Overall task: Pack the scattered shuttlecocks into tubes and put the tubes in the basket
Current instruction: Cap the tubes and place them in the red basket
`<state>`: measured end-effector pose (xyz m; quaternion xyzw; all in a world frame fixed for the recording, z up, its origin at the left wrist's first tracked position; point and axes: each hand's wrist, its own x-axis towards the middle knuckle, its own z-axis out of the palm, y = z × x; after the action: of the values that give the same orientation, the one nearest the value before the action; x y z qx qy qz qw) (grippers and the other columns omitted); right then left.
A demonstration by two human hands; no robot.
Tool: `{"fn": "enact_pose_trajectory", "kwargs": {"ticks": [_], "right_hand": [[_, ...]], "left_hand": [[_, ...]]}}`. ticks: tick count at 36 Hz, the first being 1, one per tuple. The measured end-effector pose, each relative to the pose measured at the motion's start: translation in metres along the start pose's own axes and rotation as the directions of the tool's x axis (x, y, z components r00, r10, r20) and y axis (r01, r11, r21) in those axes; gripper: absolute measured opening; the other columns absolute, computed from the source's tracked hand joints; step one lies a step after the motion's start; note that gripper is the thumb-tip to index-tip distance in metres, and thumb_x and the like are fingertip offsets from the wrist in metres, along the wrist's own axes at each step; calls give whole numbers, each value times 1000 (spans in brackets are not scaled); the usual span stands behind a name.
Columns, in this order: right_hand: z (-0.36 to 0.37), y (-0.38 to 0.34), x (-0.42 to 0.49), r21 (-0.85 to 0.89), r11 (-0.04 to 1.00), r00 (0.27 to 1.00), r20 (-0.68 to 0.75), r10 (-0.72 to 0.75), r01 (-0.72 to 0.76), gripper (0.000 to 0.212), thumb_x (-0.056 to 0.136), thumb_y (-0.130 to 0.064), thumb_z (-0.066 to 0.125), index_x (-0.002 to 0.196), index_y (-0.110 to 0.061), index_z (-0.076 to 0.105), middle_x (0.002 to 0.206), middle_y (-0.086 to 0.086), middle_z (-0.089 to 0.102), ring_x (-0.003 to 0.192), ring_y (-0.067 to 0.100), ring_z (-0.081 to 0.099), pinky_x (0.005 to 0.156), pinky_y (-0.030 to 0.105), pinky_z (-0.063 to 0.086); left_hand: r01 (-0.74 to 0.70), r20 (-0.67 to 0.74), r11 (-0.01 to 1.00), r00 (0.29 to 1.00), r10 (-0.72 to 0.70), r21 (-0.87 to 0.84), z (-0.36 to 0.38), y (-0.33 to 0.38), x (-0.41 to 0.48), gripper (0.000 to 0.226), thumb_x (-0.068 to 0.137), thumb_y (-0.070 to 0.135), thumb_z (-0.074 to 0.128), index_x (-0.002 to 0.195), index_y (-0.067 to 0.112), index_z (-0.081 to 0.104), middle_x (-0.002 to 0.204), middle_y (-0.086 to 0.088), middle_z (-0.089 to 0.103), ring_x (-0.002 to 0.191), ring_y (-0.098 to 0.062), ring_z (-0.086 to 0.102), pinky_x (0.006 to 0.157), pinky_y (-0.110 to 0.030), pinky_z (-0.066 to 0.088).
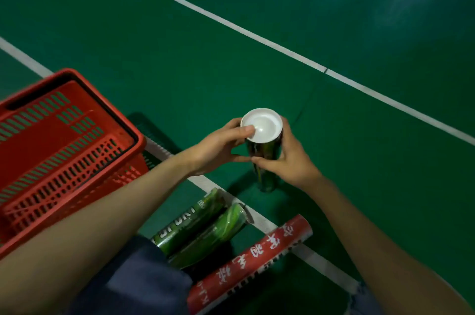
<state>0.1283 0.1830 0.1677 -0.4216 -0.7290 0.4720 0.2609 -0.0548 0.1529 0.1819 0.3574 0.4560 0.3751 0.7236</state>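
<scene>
1. Green capped tube point(266, 157) stands upright, base on the floor point(231, 57). Right hand point(290, 160) wraps its body; left hand point(218, 147) clasps the white cap point(262, 124), thumb on its face.
2. Judgement: capping step, so this tube is likely full.
3. Two lying green tubes point(190, 222) and a red tube point(252, 263) sit near the knee, not yet stowed.
4. Red basket point(138, 139) at left, no tube seen inside; all loading remains.
5. No loose shuttlecocks in view.
6. Green court flooring, white lines point(257, 34), dim light.
</scene>
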Motion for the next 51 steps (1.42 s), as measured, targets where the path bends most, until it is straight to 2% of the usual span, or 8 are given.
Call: {"fn": "enact_pose_trajectory", "kwargs": {"ticks": [4,10,13,18,25,34,47,51], "right_hand": [[8,-1,19,-265,955,989,98,-107,130,82,64,-15,76,135,-29,36,128,-1,46,118,16,43,101,35,39],[51,33,43,-722,615,918,396,-11,319,83,71,-20,73,142,-29,30,127,6,41,120,26,36,105,40,25],[77,54,48,-782,481,862,498,98,397,82,76,-15,68,144,-31,24,131,8,37,124,27,33,110,41,20],[116,77,50,-752,495,816,563,135,436,81,76,-16,66,144,-30,24,133,8,38,126,26,34,111,43,20],[143,94,41,-756,520,851,516,100,398,81,75,-18,70,144,-28,29,130,8,40,125,25,35,109,43,19],[136,74,37,-761,552,883,461,90,341,81,74,-20,70,144,-27,30,131,8,41,127,25,34,109,41,17],[108,5,40,-345,915,977,119,-178,209,82,65,-2,75,136,-21,40,131,3,46,123,23,43,104,49,37],[110,-12,36,-220,948,973,79,-216,229,80,66,-6,75,134,-27,39,134,-1,46,126,21,44,102,51,40]], "left_hand": [[94,74,988,994,-85,-122,-52,-3,-11,81,65,65,70,128,15,53,129,-3,58,119,-19,55,102,-46,44],[337,-344,905,908,-240,259,-99,-77,-7,55,96,53,34,123,10,56,126,-8,58,107,-20,57,87,-33,44],[369,-361,726,916,-177,581,-117,-128,-17,34,95,27,54,119,3,58,119,-7,60,103,-20,56,84,-27,45],[477,-346,334,857,-381,813,-150,-199,-36,63,77,38,74,128,11,50,128,-10,57,110,-24,57,88,-28,47],[482,-284,392,839,-464,783,-162,-221,-60,82,76,58,68,139,13,41,139,-8,49,121,-25,50,101,-31,42],[439,-349,409,895,-278,800,-145,-219,-77,83,84,52,60,142,4,23,144,-16,31,126,-31,42,105,-39,39],[300,-518,620,831,204,725,-137,-117,-90,51,81,37,69,111,13,35,91,-5,55,68,-16,53,61,-29,37],[141,-538,734,772,339,665,-127,-83,-89,63,77,40,68,125,15,37,119,-6,56,103,-19,57,89,-31,45]]}}
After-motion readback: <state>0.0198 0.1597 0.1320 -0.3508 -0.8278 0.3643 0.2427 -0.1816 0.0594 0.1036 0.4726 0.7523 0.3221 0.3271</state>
